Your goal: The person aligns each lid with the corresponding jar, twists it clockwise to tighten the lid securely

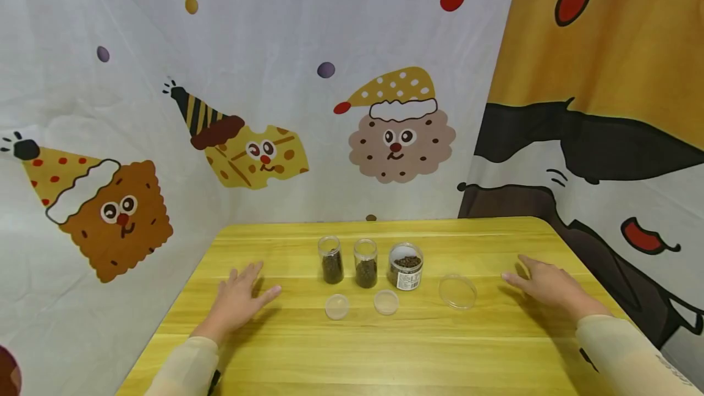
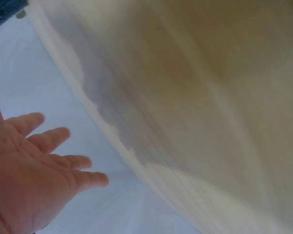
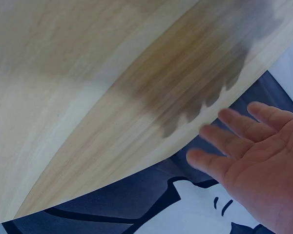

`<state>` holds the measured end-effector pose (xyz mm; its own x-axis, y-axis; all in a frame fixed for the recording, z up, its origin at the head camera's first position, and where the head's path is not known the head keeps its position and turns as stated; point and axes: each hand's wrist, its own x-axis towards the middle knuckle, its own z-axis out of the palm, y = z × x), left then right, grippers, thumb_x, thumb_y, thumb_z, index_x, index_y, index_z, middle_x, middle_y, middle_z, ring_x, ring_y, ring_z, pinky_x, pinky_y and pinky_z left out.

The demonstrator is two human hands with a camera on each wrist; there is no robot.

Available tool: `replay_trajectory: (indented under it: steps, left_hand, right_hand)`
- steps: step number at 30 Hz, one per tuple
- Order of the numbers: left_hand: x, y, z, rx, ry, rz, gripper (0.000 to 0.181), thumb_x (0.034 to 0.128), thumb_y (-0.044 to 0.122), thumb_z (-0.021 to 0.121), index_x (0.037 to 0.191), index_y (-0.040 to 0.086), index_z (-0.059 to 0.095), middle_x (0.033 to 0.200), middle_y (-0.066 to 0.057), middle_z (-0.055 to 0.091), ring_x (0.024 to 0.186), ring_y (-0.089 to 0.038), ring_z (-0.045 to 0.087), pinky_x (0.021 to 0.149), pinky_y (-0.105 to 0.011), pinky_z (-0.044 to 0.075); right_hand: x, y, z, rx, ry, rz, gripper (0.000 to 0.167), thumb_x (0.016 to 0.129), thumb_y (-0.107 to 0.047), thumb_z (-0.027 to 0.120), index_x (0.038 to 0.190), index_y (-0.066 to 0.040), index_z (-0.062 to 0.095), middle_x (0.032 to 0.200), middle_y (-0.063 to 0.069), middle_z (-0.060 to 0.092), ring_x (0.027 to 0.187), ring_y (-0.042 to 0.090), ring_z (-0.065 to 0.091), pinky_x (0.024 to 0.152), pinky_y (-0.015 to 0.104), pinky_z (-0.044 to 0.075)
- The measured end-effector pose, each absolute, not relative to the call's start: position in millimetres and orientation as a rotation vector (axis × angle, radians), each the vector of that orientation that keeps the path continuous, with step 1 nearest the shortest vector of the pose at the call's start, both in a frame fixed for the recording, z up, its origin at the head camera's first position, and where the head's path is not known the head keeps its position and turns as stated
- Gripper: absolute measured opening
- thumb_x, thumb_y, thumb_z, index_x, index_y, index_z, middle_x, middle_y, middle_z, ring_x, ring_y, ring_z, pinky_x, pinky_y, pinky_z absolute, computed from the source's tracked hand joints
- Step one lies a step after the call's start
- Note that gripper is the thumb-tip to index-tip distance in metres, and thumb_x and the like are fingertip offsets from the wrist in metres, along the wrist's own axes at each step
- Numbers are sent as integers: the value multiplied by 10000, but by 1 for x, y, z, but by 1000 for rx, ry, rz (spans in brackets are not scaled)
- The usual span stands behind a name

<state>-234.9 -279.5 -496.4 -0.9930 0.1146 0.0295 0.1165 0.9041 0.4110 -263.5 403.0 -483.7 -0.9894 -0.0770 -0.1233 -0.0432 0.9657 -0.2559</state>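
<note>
Two slim clear jars, the left jar (image 1: 332,266) and the middle jar (image 1: 365,270), stand uncapped with dark granules inside. To their right is a wider clear jar (image 1: 406,272) with a white label and brown bits in it, also without a lid. Two small round lids, one lid (image 1: 337,307) and another lid (image 1: 387,302), lie in front of the slim jars. A larger clear lid (image 1: 458,292) lies right of the wide jar. My left hand (image 1: 238,299) hovers over the table's left side, fingers spread, holding nothing. My right hand (image 1: 554,286) is likewise spread on the right, nearest the large lid.
The yellow wood-grain table (image 1: 352,353) has rounded far corners. Behind it hangs a white curtain (image 1: 308,29) with cartoon biscuits and cheese, and an orange-and-black patterned part (image 1: 616,66) covers the right side.
</note>
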Motion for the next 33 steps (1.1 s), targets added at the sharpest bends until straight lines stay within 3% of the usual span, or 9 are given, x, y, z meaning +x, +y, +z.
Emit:
replay_trajectory:
  steps: [4, 7, 21, 33]
  left_hand:
    - [-236, -274, -495, -193, -3043, -706, 848, 1000, 582, 691, 1578, -1, 480, 1594, -289, 507, 1476, -592, 424, 1188, -753, 348]
    - [-235, -269, -494, -182, -3045, -763, 770, 998, 525, 725, 1532, 2, 540, 1546, -272, 566, 1430, -527, 518, 1154, -690, 439]
    - [-226, -219, -480, -202, -2948, -952, 614, 1013, 420, 741, 1482, 47, 610, 1530, -216, 602, 1438, -479, 534, 1165, -651, 457]
    - [-238, -191, -480, -158, -2866, -1099, 697, 992, 442, 766, 1519, 36, 560, 1549, -200, 588, 1436, -452, 545, 1171, -625, 466]
  right_hand:
    - [-262, 401, -482, -104, 2974, -386, 1008, 1017, -684, 581, 1532, 167, 417, 1451, 441, 538, 1315, 653, 520, 996, 760, 473]
    - [-262, 400, -482, -119, 2993, -384, 957, 1009, -650, 624, 1491, 163, 472, 1388, 423, 600, 1271, 635, 566, 963, 738, 504]
    - [-249, 326, -462, -336, 3167, -439, 626, 1018, -459, 714, 1429, 9, 645, 1386, 283, 685, 1222, 531, 662, 967, 690, 541]
    - [-209, 236, -441, -795, 3267, -412, 430, 970, -405, 793, 1287, -117, 763, 1223, 78, 796, 1121, 317, 761, 952, 530, 617]
